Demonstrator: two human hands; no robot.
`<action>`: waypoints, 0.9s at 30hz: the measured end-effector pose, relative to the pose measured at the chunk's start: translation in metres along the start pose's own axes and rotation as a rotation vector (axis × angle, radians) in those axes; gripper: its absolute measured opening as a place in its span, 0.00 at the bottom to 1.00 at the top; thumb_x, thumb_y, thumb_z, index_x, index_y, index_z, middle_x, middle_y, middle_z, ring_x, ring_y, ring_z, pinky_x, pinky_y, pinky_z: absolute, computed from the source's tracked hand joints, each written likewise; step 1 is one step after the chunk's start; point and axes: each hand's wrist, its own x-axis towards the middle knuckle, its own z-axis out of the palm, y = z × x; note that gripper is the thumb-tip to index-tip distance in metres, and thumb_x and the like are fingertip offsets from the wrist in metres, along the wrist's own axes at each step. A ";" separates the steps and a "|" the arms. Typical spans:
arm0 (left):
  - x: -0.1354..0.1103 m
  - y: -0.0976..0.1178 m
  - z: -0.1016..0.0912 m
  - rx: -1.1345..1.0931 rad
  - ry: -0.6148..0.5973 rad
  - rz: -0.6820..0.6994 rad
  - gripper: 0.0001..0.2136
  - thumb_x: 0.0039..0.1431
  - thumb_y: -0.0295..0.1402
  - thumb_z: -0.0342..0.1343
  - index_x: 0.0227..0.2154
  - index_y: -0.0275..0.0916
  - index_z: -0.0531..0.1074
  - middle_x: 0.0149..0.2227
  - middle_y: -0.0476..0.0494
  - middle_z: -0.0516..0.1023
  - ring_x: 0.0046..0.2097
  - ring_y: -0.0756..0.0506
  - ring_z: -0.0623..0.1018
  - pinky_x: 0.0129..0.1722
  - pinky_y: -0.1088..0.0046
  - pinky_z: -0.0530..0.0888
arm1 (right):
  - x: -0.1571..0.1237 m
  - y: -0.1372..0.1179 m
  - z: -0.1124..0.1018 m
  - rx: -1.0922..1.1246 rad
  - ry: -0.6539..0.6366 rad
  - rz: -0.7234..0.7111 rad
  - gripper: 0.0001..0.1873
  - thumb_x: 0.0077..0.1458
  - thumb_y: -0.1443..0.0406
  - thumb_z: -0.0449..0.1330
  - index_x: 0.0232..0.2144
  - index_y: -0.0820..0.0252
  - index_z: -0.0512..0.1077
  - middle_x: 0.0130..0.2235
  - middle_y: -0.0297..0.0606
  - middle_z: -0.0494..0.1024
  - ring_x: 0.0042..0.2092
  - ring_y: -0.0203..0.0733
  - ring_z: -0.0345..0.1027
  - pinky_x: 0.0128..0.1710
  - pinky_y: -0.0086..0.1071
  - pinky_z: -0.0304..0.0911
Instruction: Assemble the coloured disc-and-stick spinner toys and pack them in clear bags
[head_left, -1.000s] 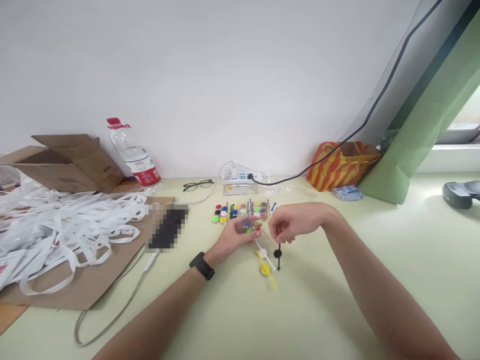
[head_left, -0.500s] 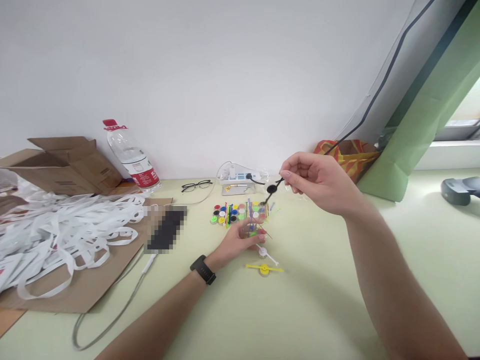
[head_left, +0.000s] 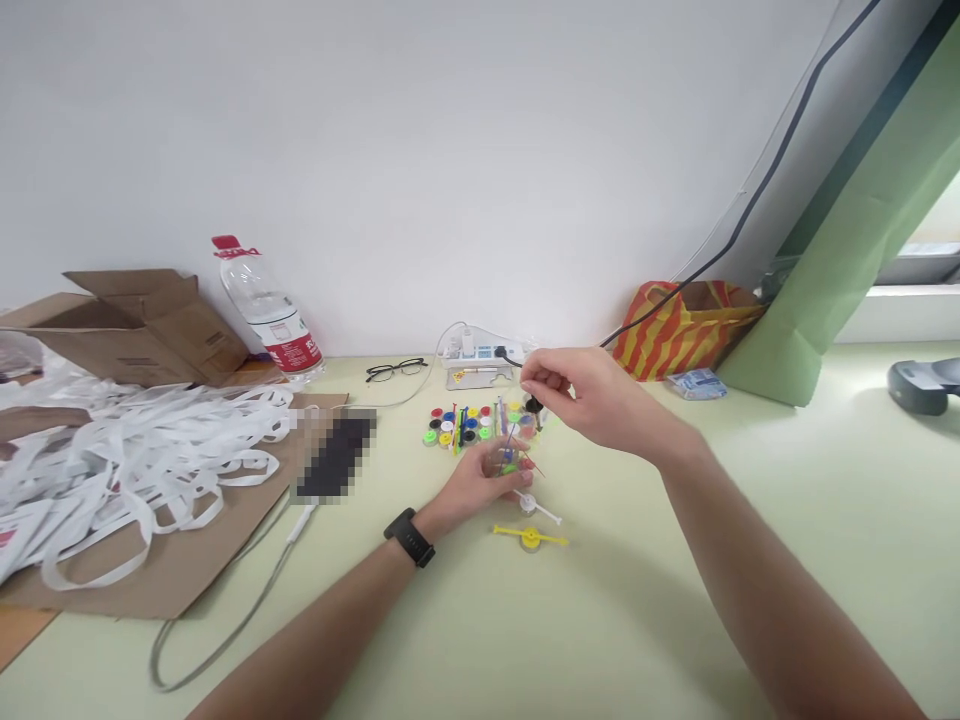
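My right hand is raised above the table and pinches a small black spinning top by its stem. It hovers over a cluster of coloured discs and sticks. My left hand, with a black watch on the wrist, rests on the table and is curled around a small bunch of coloured sticks and tops. A white top and a yellow top lie on the table just right of that hand.
A pile of white strips lies on brown cardboard at the left, by an open carton and a water bottle. Glasses, a power strip, a striped bag and a grey cable are also here.
My right hand picked the black top up off the table, swung it high to the right, then brought it down over the coloured cluster. The yellow top now lies turned flat.
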 end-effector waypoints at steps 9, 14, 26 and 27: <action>-0.001 -0.002 0.002 0.012 0.025 0.020 0.26 0.53 0.42 0.70 0.52 0.39 0.72 0.47 0.36 0.81 0.47 0.38 0.82 0.40 0.60 0.83 | -0.001 -0.001 0.003 -0.200 -0.010 0.054 0.05 0.63 0.65 0.54 0.35 0.56 0.70 0.23 0.28 0.69 0.25 0.36 0.59 0.28 0.30 0.50; 0.000 0.003 0.000 -0.019 0.093 0.052 0.26 0.53 0.42 0.70 0.52 0.38 0.71 0.47 0.36 0.81 0.47 0.37 0.83 0.37 0.66 0.82 | -0.009 -0.009 -0.009 -0.184 -0.147 0.058 0.08 0.60 0.65 0.55 0.28 0.57 0.69 0.22 0.29 0.68 0.25 0.34 0.58 0.26 0.30 0.49; 0.007 -0.009 -0.011 -0.070 0.193 0.032 0.30 0.48 0.39 0.73 0.53 0.40 0.68 0.44 0.38 0.82 0.42 0.40 0.83 0.27 0.73 0.77 | -0.001 0.002 0.058 -0.344 -1.088 0.306 0.14 0.48 0.55 0.66 0.24 0.60 0.71 0.25 0.36 0.75 0.29 0.43 0.71 0.26 0.32 0.58; 0.008 -0.010 -0.011 -0.075 0.186 0.041 0.30 0.49 0.39 0.73 0.53 0.40 0.69 0.44 0.39 0.82 0.42 0.40 0.83 0.30 0.71 0.79 | 0.000 0.000 0.065 -0.354 -1.123 0.315 0.13 0.47 0.57 0.66 0.23 0.60 0.71 0.25 0.37 0.75 0.29 0.43 0.71 0.26 0.32 0.60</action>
